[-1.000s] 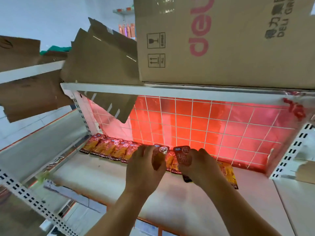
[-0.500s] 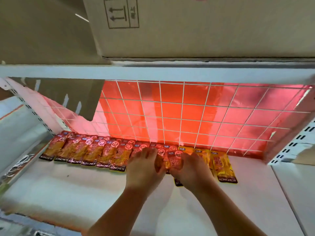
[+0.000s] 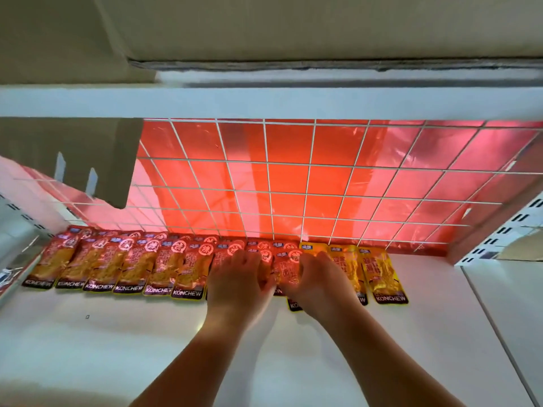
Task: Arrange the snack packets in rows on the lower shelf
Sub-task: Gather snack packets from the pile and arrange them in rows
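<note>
A row of red KONCHEW snack packets [image 3: 129,268] lies flat along the back of the white lower shelf [image 3: 147,333], from the left edge to the middle. Three yellow packets [image 3: 382,274] continue the row on the right. My left hand [image 3: 238,280] and my right hand [image 3: 320,280] meet in the middle of the row, low over the shelf. Between them lies a red packet [image 3: 286,268]; my right hand's fingers curl on its right edge. My left hand's fingers curl over another red packet [image 3: 260,259] just left of it. Both hands hide the packets' lower ends.
A white wire grid [image 3: 293,186] with a red sheet behind it closes the back of the shelf. The upper shelf's edge [image 3: 264,101] runs overhead, bearing a cardboard box [image 3: 293,24]. A cardboard flap [image 3: 88,160] hangs down at the left. A slotted upright [image 3: 514,230] stands at the right.
Both hands have brought their red packets down from mid-air onto the row in the middle. The camera has moved in closer under the upper shelf.
</note>
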Motion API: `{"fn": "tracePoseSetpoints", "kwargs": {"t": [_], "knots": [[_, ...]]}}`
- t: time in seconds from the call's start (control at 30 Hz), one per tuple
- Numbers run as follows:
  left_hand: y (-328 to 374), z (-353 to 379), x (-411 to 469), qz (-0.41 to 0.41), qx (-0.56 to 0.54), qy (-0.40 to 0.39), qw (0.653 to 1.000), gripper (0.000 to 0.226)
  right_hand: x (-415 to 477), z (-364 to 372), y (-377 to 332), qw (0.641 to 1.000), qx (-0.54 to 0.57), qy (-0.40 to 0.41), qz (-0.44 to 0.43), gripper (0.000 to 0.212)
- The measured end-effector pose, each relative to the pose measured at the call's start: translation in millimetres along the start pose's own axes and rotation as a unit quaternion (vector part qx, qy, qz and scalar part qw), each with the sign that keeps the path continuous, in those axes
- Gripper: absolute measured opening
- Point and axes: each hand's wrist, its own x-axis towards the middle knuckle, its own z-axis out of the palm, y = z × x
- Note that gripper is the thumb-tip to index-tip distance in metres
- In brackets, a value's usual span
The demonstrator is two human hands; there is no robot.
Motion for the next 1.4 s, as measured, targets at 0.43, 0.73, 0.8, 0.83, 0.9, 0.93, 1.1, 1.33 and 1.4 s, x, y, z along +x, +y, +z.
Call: {"fn": "tracePoseSetpoints", "kwargs": {"t": [0.43,0.73,0.8,0.83,0.9,0.93,1.1,1.33,1.4], "knots": [[-18,7,-19,0.124,-0.010,0.080,0.989,0.036,11,3,-16,1.000,-0.017,-0.003,0.000,0.061],[-17,9,-21,0.099,-0.020,0.059,0.993,0.036,13,6,-19,0.999,0.008,-0.043,-0.001,0.047],[-17,8,-21,0.094,-0.022,0.055,0.994,0.037,12,3,-17,0.999,-0.030,-0.039,-0.008,0.049],[-17,8,-21,0.094,-0.024,0.055,0.994,0.038,12,2,-16,0.998,-0.046,-0.030,-0.014,0.052],[-17,8,-21,0.096,-0.027,0.057,0.993,0.039,11,-1,-15,0.997,-0.055,-0.011,-0.043,0.057],[-17,9,-21,0.096,-0.029,0.056,0.993,0.039,11,-1,-14,0.996,-0.057,-0.013,-0.065,0.062],[-19,9,-20,0.093,-0.022,0.035,0.995,0.045,12,12,-10,0.992,-0.058,-0.046,-0.106,0.080],[-18,10,-20,0.092,-0.025,0.036,0.995,0.043,12,14,-12,0.993,-0.058,-0.035,-0.092,0.081],[-18,10,-21,0.093,-0.026,0.041,0.995,0.043,12,14,-13,0.993,-0.060,-0.036,-0.091,0.081]]}}
